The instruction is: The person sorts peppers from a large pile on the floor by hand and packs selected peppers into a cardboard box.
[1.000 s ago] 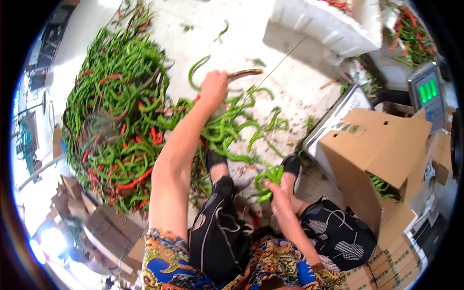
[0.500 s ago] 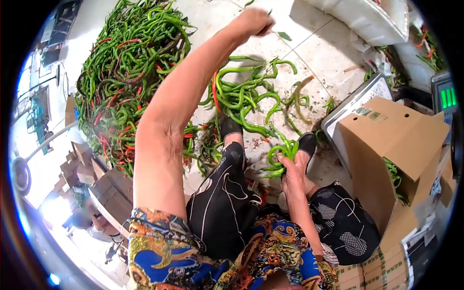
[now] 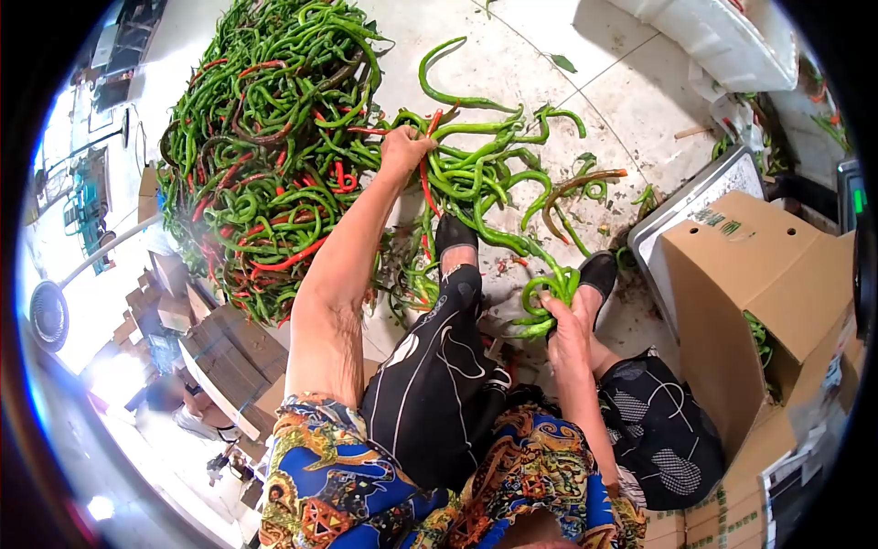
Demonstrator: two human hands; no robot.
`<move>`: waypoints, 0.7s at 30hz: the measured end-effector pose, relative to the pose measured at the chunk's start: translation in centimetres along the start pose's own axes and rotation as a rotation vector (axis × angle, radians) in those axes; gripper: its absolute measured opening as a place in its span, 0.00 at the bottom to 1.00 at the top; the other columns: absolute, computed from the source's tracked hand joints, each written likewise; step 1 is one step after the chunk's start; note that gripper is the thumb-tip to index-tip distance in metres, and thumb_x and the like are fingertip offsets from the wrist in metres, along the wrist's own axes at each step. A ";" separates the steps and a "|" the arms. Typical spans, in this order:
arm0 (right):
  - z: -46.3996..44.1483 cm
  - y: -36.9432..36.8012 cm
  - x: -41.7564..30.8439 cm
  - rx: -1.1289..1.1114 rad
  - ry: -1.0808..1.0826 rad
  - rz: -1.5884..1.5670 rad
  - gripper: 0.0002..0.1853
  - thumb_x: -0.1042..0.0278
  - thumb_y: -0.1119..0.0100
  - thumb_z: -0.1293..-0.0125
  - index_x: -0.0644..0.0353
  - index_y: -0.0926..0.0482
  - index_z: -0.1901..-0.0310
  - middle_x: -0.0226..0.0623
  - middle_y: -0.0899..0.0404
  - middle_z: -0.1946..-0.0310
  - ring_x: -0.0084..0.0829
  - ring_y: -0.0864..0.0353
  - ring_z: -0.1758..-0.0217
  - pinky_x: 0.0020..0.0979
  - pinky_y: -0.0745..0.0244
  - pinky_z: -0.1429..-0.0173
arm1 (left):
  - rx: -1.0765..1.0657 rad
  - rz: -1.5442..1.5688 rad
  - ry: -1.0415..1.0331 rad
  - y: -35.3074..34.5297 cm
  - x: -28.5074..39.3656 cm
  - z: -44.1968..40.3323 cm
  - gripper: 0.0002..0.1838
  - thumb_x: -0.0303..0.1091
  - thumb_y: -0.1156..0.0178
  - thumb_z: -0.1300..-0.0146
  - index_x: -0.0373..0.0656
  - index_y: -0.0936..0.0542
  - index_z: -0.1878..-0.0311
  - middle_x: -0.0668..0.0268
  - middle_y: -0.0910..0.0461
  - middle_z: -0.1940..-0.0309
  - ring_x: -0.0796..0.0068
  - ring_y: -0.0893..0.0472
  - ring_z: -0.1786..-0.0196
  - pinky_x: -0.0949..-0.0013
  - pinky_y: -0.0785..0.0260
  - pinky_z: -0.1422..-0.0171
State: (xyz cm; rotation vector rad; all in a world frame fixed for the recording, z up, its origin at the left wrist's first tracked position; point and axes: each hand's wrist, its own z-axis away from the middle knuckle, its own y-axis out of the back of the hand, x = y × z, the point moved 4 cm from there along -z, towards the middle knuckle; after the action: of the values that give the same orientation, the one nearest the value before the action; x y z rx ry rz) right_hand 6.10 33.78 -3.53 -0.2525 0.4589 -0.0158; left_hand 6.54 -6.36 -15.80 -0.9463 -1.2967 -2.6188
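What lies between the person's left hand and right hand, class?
In the head view, loose, mostly green peppers and littered floor lie between the left hand and the right hand.

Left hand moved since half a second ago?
Yes: against the tile seams, the left hand has come down and left in view, to the peppers.

Your right hand (image 3: 572,325) hides part of its peppers (image 3: 538,297). At your view's right edge, the display (image 3: 849,188) is cut off.

Your peppers (image 3: 480,183) look smooth and glossy, your trousers (image 3: 421,375) matt cloth, the carton (image 3: 713,320) smooth, matt cardboard, the crate (image 3: 727,41) foam plastic, the floor tiles (image 3: 631,82) shiny.
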 end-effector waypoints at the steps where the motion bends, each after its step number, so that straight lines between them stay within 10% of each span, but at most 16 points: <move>1: -0.1 0.0 0.1 -0.007 -0.006 -0.001 0.25 0.77 0.40 0.42 0.65 0.31 0.41 0.32 0.23 0.56 0.25 0.25 0.55 0.27 0.32 0.48 | 0.020 -0.007 -0.031 0.2 0.7 0.5 0.16 0.35 0.27 0.53 0.40 0.27 0.75 0.72 0.30 0.80 0.78 0.32 0.73 0.69 0.35 0.67; 5: 0.1 -0.3 -0.1 -0.029 -0.022 0.015 0.26 0.76 0.39 0.42 0.65 0.32 0.41 0.33 0.23 0.56 0.25 0.24 0.54 0.27 0.32 0.47 | -0.253 -0.024 0.131 -0.6 0.5 0.7 0.13 0.32 0.30 0.48 0.39 0.26 0.71 0.70 0.28 0.76 0.78 0.30 0.72 0.71 0.36 0.66; 11: 0.1 -0.3 0.0 0.012 -0.021 0.012 0.23 0.77 0.40 0.41 0.65 0.30 0.42 0.31 0.24 0.56 0.26 0.26 0.54 0.27 0.33 0.48 | -0.019 0.670 0.186 4.8 4.8 0.8 0.08 0.34 0.39 0.39 0.40 0.23 0.66 0.73 0.31 0.81 0.83 0.34 0.81 0.75 0.42 0.78; 18: -0.1 -0.2 0.1 0.008 -0.043 0.039 0.23 0.76 0.39 0.41 0.65 0.30 0.43 0.32 0.24 0.57 0.27 0.26 0.55 0.28 0.33 0.47 | 0.178 -0.426 -0.506 3.4 8.1 -1.8 0.17 0.42 0.33 0.49 0.47 0.16 0.57 0.54 0.18 0.69 0.54 0.18 0.67 0.57 0.26 0.58; 21: -0.1 0.0 0.1 0.012 -0.009 0.027 0.25 0.76 0.39 0.42 0.65 0.31 0.42 0.32 0.25 0.57 0.27 0.27 0.54 0.28 0.33 0.48 | 0.026 -0.614 -0.456 -1.9 7.2 -2.1 0.13 0.41 0.34 0.47 0.45 0.17 0.61 0.52 0.20 0.69 0.50 0.19 0.61 0.50 0.28 0.55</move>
State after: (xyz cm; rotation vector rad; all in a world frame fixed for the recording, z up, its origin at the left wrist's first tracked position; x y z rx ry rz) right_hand 6.14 33.79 -3.70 -0.2347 0.4530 0.0093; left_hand -0.90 -5.30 -14.12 -1.3858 -1.9970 -2.8922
